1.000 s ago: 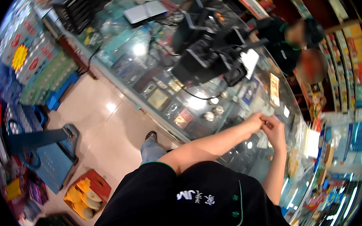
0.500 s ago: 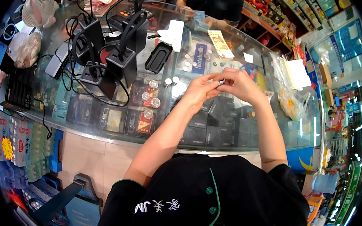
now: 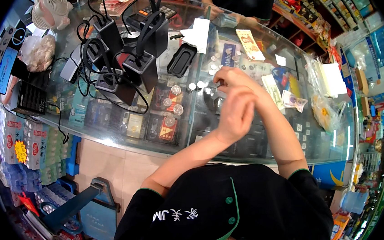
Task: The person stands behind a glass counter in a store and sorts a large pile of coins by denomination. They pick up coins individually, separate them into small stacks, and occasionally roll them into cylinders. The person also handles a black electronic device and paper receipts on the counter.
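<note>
My right hand (image 3: pixel 235 78) reaches over the glass counter (image 3: pixel 112 143), fingers curled around a small dark item I cannot make out. Motion smears my left hand (image 3: pixel 238 116), which is nearer to me and overlaps the right wrist; its fingers are unclear. Just left of my right fingertips are silvery coins (image 3: pixel 192 86). Shiny round discs (image 3: pixel 178 109) sit further left. A yellowish banknote (image 3: pixel 250 45) lies beyond my right hand. To the right of my right forearm are a greenish banknote (image 3: pixel 272 91) and a crumpled purplish one (image 3: pixel 294 101).
Black box-shaped devices with tangled cables (image 3: pixel 140 72) stand on the left, beside a black tray (image 3: pixel 182 60) and white paper (image 3: pixel 200 34). A clear plastic bag (image 3: pixel 326 110) lies at right. Across the counter, a co-worker's hands (image 3: pixel 238 17) hold a bluish-grey item. Blue folding chair-like object (image 3: pixel 99 217) stands lower left.
My hands, earlier together over a small silvery item, have come apart. The right moved left toward the coins; the left drew back toward me. Two banknotes by my right forearm now show. The view shifted slightly.
</note>
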Available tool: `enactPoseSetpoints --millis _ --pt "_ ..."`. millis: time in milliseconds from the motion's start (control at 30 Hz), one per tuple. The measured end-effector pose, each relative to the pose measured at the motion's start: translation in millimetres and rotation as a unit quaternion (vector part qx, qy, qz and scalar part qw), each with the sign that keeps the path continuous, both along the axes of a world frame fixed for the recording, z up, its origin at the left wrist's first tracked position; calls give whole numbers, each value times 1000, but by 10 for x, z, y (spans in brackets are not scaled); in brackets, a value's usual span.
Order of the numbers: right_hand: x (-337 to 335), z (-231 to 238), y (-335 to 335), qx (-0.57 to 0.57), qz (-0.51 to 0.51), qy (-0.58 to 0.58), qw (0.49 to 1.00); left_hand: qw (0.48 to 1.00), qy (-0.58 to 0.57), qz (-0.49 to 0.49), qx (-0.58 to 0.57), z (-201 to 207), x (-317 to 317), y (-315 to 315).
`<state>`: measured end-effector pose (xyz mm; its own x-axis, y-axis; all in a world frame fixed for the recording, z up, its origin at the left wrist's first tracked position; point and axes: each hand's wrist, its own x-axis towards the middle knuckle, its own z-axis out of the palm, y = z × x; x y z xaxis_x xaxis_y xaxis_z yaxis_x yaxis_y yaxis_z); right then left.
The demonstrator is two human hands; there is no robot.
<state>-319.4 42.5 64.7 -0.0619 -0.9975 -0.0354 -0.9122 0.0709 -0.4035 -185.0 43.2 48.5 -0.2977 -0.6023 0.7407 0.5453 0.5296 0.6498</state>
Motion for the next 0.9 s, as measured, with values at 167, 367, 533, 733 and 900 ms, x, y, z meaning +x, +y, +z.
enactPoseSetpoints --millis 167,367,533,733,900 --pt "184 -125 -141 -3 -4 25 1000 996 1 -74 -54 2 49 166" --pt "225 -158 -154 -6 -21 7 1000 995 -9 -90 -33 7 84 175" --pt "270 -173 -111 -8 -65 -38 997 995 -4 -96 -24 23 72 184" --pt "339 -256 -96 -44 -99 -52 993 995 -14 -97 -12 -11 46 209" --pt "52 -241 43 -106 -135 -132 976 996 -34 -83 -3 21 69 173"
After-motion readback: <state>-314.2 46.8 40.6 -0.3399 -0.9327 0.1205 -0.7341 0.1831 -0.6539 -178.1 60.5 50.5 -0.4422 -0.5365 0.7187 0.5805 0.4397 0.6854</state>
